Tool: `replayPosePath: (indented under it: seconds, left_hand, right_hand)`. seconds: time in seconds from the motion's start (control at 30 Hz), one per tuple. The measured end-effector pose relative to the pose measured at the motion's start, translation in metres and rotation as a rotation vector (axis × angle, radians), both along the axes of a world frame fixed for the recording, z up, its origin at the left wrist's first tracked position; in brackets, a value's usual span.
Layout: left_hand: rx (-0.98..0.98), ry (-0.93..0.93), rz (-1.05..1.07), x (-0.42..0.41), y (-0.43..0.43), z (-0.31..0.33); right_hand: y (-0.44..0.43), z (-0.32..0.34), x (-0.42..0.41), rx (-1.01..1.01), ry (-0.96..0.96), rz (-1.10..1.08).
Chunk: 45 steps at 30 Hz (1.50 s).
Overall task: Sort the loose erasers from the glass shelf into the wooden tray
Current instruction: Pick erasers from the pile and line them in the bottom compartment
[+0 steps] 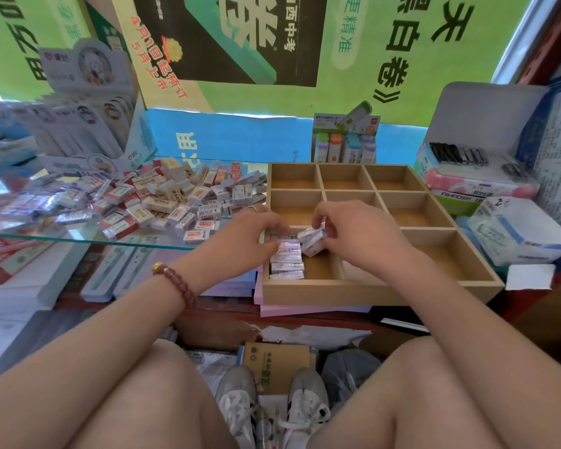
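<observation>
Both forearms reach forward over the wooden tray's (382, 288) near-left compartment. The right hand (357, 234) pinches tilted erasers (313, 243) just above a packed row of erasers (287, 265). The left hand's (246, 234) curled fingers (274, 233) touch that row, perhaps gripping one. Loose erasers (169, 199) heap on the glass shelf (78, 236).

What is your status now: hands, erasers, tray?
Left hand on the eraser row in the tray near-left compartment, grip unclear. Right hand grips erasers above it. Big pile waits on glass shelf. Nothing blocks.
</observation>
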<state>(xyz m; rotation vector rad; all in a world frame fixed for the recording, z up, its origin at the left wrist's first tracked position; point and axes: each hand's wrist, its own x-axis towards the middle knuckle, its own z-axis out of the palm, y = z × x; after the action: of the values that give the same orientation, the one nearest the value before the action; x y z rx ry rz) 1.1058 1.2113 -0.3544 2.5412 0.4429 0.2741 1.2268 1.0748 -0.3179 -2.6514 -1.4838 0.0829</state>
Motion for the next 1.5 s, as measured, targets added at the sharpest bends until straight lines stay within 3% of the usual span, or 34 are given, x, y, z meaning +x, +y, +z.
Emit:
replayPosePath:
  seconds: [0.17, 0.33, 0.47, 0.57, 0.7, 0.87, 0.97, 1.23, 1.5]
  left_hand:
    - [-0.018, 0.001, -0.022, 0.0, -0.003, 0.003]
    - [-0.039, 0.011, -0.035, 0.0, -0.006, 0.006]
    - [-0.029, 0.014, -0.089, 0.003, -0.011, 0.006]
    - [0.019, 0.013, -0.132, 0.008, -0.014, 0.005]
    - [0.255, 0.044, -0.077, 0.015, -0.017, 0.006]
    - [0.435, 0.039, -0.066, 0.026, -0.022, 0.005]
    - [0.524, 0.034, -0.05, 0.03, -0.023, 0.005]
    - [0.387, 0.037, -0.104, 0.023, -0.02, 0.007]
    - [0.291, -0.057, 0.04, 0.019, -0.008, 0.006]
  right_hand:
    - [0.0, -0.002, 0.004, 0.05, 0.034, -0.057]
    - [-0.005, 0.002, 0.011, 0.091, 0.212, -0.074]
    - [-0.008, 0.006, 0.015, 0.031, 0.251, -0.052]
    - [-0.009, 0.003, 0.019, 0.098, 0.242, -0.053]
    - [-0.009, 0.004, 0.016, 0.156, 0.179, -0.02]
    - [-0.001, -0.002, -0.005, -0.143, -0.071, -0.005]
    - [0.005, -0.008, -0.011, -0.205, -0.188, 0.007]
    - [-0.001, -0.012, -0.01, -0.192, -0.137, 0.021]
    - [0.001, -0.014, -0.009, -0.126, -0.123, 0.03]
